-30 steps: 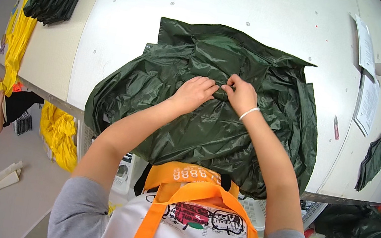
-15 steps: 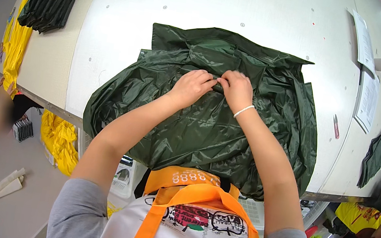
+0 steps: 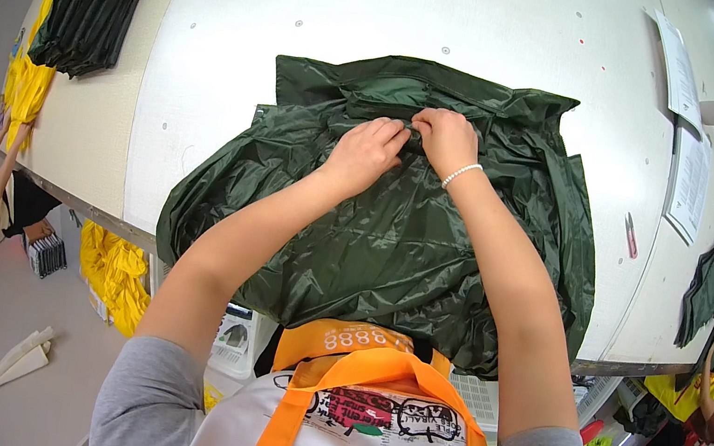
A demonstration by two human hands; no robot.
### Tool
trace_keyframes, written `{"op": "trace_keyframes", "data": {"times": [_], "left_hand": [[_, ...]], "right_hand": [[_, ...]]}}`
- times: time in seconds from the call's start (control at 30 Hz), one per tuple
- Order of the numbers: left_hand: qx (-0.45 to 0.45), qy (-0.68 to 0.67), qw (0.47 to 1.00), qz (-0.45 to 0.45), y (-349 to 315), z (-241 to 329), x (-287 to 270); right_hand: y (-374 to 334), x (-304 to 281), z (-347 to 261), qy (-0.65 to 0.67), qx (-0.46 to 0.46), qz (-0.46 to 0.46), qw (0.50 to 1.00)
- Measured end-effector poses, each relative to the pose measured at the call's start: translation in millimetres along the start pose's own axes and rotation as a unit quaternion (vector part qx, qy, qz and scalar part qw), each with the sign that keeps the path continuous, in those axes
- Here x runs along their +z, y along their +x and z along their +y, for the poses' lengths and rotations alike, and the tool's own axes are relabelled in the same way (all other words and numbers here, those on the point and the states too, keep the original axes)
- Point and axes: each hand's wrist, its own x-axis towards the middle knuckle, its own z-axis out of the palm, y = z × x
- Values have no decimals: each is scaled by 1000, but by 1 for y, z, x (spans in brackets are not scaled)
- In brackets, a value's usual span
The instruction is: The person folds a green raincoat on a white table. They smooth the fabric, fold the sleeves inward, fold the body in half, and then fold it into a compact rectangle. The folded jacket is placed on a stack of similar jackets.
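Observation:
A dark green, shiny raincoat (image 3: 379, 260) lies spread and wrinkled on the white table, its collar end away from me and its near edge hanging over the table's front. My left hand (image 3: 364, 156) is closed, fingertips pinching the coat's fabric just below the collar. Close beside it, my right hand (image 3: 446, 143), with a white bead bracelet on the wrist, pinches the same fold. The fingertips of both hands almost meet there. Exactly what part of the coat lies between them is hidden by the fingers.
Folded dark green garments (image 3: 87, 15) are stacked at the table's left, beside yellow fabric (image 3: 28, 88) that another person handles. Small red-handled snips (image 3: 631, 236) and printed sheets (image 3: 687, 179) lie to the right. Another dark green piece (image 3: 704, 291) rests by the right edge, near a co-worker's arm.
Both hands have shifted slightly away from me along the coat, still pinching near the collar. At the far right, a co-worker's arm and a dark green garment have come into view.

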Motion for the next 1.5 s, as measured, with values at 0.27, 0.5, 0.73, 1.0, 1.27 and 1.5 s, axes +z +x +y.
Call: {"op": "trace_keyframes", "data": {"times": [0.27, 0.5, 0.73, 1.0, 1.27, 1.5], "left_hand": [[-255, -302, 899, -188, 35, -61, -4], [-113, 25, 993, -9, 37, -57, 3], [-316, -57, 941, -108, 71, -90, 8], [-129, 88, 979, -130, 86, -115, 11], [-104, 81, 980, -150, 98, -109, -18], [-149, -186, 935, -263, 89, -135, -37]], "right_hand": [[-13, 0, -4, -131, -193, 122, 965], [37, -13, 1, 19, -37, 16, 999], [15, 15, 2, -58, -191, 179, 963], [17, 9, 12, -45, -198, 108, 973], [29, -10, 7, -29, -119, 12, 992], [61, -31, -12, -42, 26, -188, 981]]}}
